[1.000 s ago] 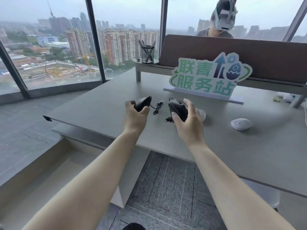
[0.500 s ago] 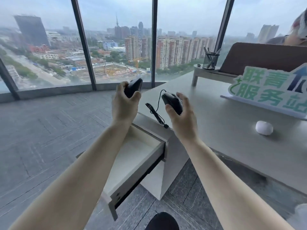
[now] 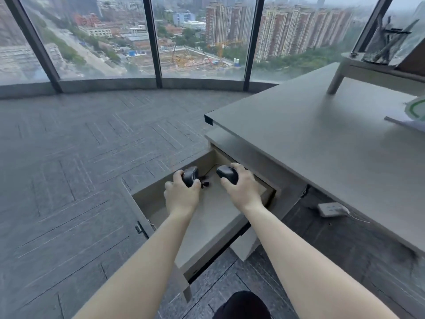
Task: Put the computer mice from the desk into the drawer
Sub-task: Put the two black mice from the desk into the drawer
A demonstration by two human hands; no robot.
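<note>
The drawer [image 3: 230,229] under the grey desk [image 3: 322,143] is pulled out, its pale inside showing. Both my hands are down inside it near the back. My left hand [image 3: 181,196] is shut on a black mouse [image 3: 189,176], with a black cable plug [image 3: 204,184] lying just right of it. My right hand [image 3: 241,189] grips a second black mouse [image 3: 226,173]. I cannot tell whether either mouse touches the drawer bottom. The white mice are out of view.
A white power strip [image 3: 331,209] lies on the floor under the desk. At the desk's far right stand a low shelf with a mesh pen holder [image 3: 384,47] and the edge of a green sign [image 3: 416,109]. Grey carpet runs left to the windows.
My hands have dropped from above the desk corner into the open drawer, carrying both black mice. My view has swung left and down, so the white mouse and most of the sign have left the frame.
</note>
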